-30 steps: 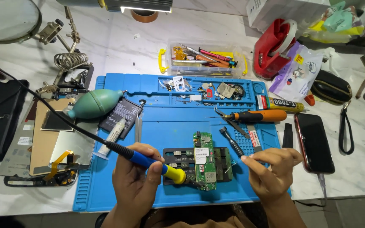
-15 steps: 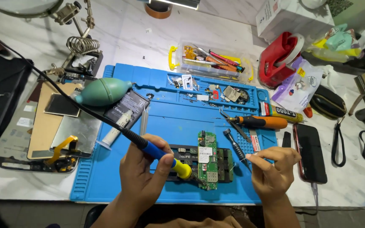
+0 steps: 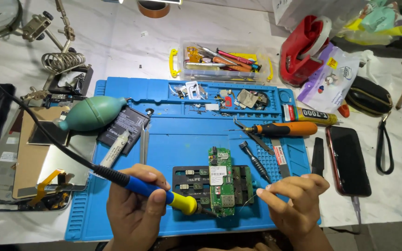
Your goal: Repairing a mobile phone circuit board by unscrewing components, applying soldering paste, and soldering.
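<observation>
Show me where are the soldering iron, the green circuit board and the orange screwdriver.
soldering iron (image 3: 152, 189): head view, on its blue grip, held in the left hand (image 3: 133, 214).
green circuit board (image 3: 221, 183): head view, on the board's middle.
orange screwdriver (image 3: 289, 128): head view, on its orange handle.

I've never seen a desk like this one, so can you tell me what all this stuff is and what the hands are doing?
The picture comes from a camera worn on a person's head, looking down at their own two hands. The left hand holds a blue and yellow soldering iron, a hot pen for melting metal, with its tip at a green circuit board. The right hand pinches a thin wire beside that board. Everything sits on a blue mat. On it lie a green rubber air blower, an orange screwdriver and a flat black battery. A dark phone lies off the mat to the right.
</observation>
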